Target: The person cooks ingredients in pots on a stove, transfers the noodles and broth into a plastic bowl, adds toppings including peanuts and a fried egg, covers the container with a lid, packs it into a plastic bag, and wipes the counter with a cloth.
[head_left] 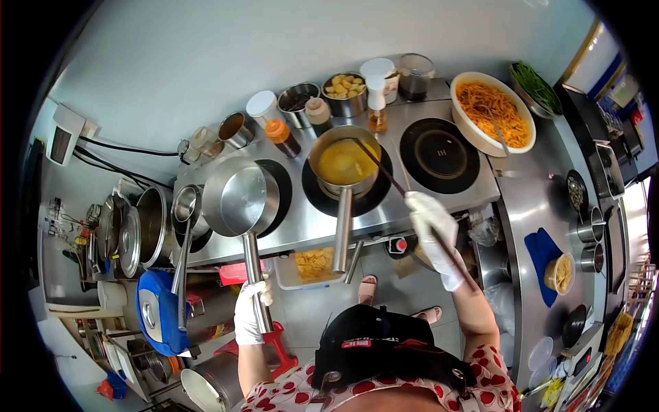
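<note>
My left hand (251, 309), in a white glove, is closed round the handle of a steel saucepan (226, 196). That pan is tilted over the left part of the counter and looks empty or nearly so. My right hand (435, 230), also gloved, grips long dark chopsticks (390, 177). Their tips reach into a second saucepan (343, 194), which sits on the middle burner. Yellow liquid (345, 162) fills it, with a paler lump near its lower side. This pan's handle points toward me, and neither hand touches it.
Bare on the right is another round burner (440, 155). Behind the pans stand an orange-capped bottle (282, 136), a pepper mill (377, 106) and a pot of yellow chunks (345, 89). A white bowl of orange shreds (452, 103) is at right, ladles (184, 237) at left.
</note>
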Demonstrator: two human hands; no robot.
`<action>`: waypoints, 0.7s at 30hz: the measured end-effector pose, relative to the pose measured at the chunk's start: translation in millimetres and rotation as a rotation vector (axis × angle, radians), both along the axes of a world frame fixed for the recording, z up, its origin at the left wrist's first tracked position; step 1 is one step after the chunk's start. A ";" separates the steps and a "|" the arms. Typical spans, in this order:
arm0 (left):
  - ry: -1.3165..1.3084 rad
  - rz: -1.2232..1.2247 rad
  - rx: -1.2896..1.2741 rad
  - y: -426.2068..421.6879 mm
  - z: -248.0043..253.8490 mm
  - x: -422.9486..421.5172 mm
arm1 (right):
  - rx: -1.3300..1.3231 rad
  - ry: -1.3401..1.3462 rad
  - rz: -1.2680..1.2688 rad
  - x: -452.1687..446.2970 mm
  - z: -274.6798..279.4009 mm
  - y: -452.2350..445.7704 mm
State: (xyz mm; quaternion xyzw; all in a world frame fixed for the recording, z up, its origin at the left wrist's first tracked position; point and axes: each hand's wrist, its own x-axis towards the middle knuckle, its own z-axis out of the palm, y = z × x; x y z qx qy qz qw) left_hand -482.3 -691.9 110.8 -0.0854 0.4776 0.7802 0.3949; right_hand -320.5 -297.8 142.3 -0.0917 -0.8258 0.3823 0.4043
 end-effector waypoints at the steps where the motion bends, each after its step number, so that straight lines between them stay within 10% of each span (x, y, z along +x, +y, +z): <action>1: -0.020 0.016 -0.013 -5.9 -9.7 -11.4 | 0.235 -0.039 0.081 -22.6 -7.8 -2.9; 11: -0.096 0.069 -0.066 0.4 -72.8 -60.9 | 0.657 -0.500 0.254 -132.7 -117.3 25.3; 21: -0.005 0.180 -0.125 30.4 -67.0 -74.0 | 0.671 -0.489 0.255 -166.3 -115.8 45.9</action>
